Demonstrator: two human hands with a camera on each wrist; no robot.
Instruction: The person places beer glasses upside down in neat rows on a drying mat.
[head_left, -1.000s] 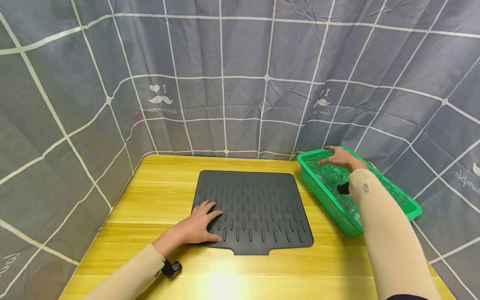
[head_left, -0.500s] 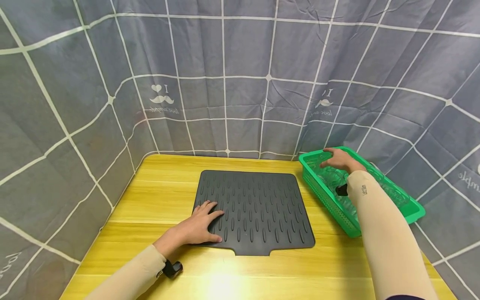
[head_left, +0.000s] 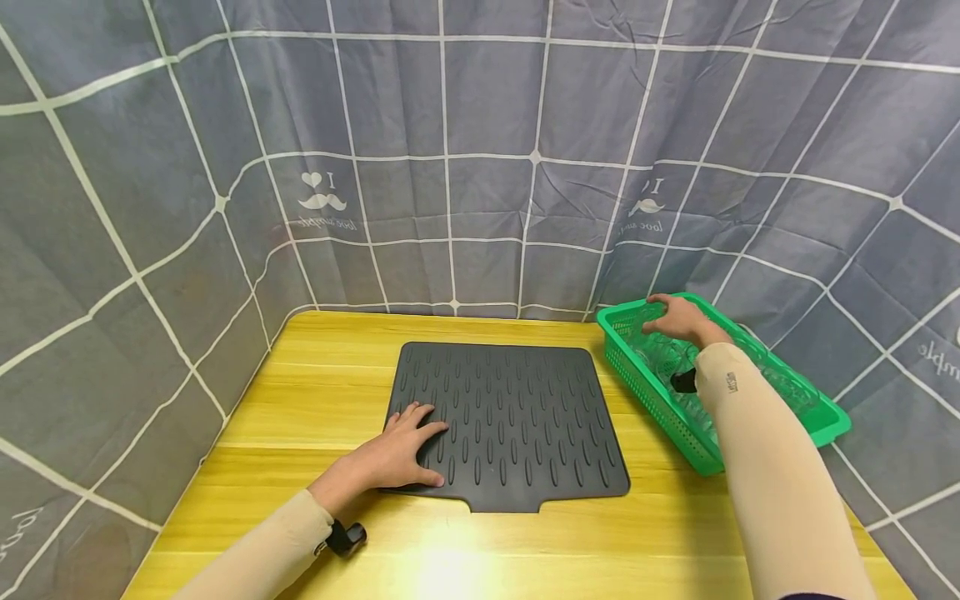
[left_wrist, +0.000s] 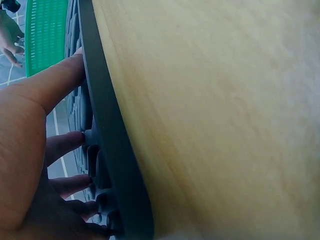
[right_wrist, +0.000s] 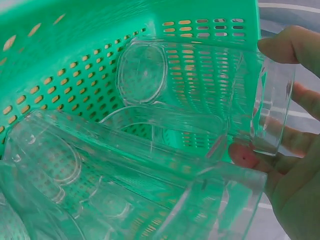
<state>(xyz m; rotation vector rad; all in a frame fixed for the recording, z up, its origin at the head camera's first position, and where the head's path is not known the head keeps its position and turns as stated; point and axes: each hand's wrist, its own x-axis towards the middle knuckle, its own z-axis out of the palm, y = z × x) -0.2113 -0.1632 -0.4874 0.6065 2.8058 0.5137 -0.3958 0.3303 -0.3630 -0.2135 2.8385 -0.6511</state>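
My left hand [head_left: 397, 450] rests on the left front part of a black ridged mat [head_left: 517, 417], its fingers spread. In the left wrist view, the fingertips press among the raised ridges and the thumb lies near the mat's edge. My right hand [head_left: 678, 319] reaches over the far end of a green plastic basket [head_left: 652, 404]. In the right wrist view, its thumb and fingers grip one end of a clear cup [right_wrist: 200, 75] lying on its side. Other clear cups [right_wrist: 120, 165] lie beside it in the basket, overlapping one another.
The mat and basket are on a yellow wood-grain table [head_left: 315, 383], the basket angled right of the mat. A grey curtain [head_left: 487, 200] with white grid lines hangs behind and at both sides. Small black wrist cameras [head_left: 347, 539] are on both sleeves.
My right hand has lowered very slightly and its fingers have drawn in a little around the cup. The left hand and the mat have stayed in place.
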